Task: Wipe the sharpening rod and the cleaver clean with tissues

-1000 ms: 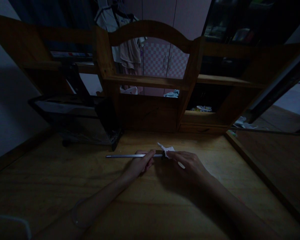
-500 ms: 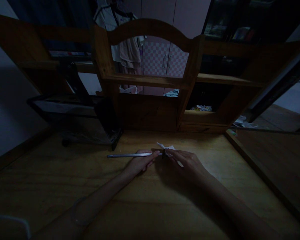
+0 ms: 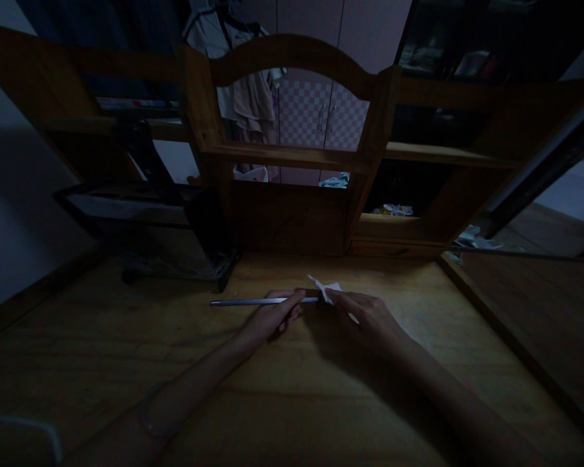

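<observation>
Silver rod lies level near the middle of the frame, held just above the tabletop, its bare end pointing left and a small dark end on the right. The left hand has its fingers clamped around the shaft, the thumb laid along the top. The right hand has its fingers together on a white tissue, pinched up against the dark end; whether they also grip the rod beneath is hidden.

As for progress, the work looks under way rather than finished. What is done: the rod is off the tabletop and steadied, and the tissue is up against its dark end. What is left: the tissue has not come away from the rod, and neither thing has been set down. How far the contact at the dark end has got cannot be judged, since the right hand covers part of it and the light is dim.

At the left of the frame a black-framed case stands on the tabletop, well apart from both hands; the wooden shelf unit spans the background.
</observation>
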Demonstrator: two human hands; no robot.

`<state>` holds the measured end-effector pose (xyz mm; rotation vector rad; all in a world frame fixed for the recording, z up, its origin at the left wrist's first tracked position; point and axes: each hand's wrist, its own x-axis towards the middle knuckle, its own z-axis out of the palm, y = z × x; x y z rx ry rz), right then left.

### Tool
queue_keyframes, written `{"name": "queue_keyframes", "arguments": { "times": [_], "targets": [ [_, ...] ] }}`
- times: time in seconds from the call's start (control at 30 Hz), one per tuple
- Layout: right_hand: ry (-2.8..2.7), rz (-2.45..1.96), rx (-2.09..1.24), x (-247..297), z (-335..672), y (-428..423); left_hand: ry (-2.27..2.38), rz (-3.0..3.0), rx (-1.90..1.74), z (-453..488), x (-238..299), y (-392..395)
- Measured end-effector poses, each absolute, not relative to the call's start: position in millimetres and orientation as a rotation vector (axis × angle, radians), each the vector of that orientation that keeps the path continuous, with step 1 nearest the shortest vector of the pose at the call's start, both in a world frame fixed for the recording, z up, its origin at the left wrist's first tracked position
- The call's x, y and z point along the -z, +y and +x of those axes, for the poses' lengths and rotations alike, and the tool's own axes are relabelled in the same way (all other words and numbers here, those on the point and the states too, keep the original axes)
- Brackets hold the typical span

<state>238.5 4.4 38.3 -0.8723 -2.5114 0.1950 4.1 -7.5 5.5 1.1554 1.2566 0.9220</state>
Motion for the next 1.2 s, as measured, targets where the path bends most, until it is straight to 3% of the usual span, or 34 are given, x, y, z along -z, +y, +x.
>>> {"name": "queue_keyframes", "arguments": {
  "times": [1.2],
  "targets": [
    [-2.432,-0.936,-0.175,-33.2,242.6,7.5,1.140,1.643,-0.881,13.8,-16.6,-24.3]
  ]
}}
